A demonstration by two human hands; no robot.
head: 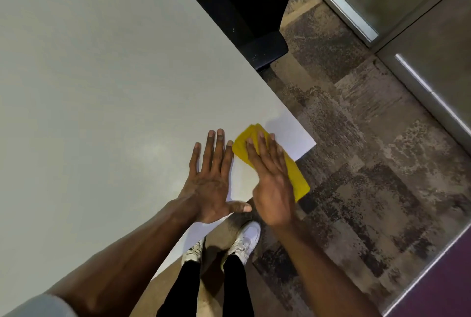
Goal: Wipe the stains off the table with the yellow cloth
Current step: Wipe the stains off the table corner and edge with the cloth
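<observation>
The right hand (pixel 271 179) pressed flat, fingers open, on the yellow cloth (pixel 298 176) to rub the table (pixel 102 87); the left hand (pixel 211 179) lay spread, steadying.

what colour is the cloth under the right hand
Yellow, plain with no pattern; the cloth shows best in the head view, partly hanging past the table edge.

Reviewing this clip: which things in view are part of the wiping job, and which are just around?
Part of the job:
yellow cloth, pressed flat under the right hand
white table
left hand, spread flat on the table beside the cloth

Just around:
black chair at the far edge
patterned carpet
white shoes
</observation>
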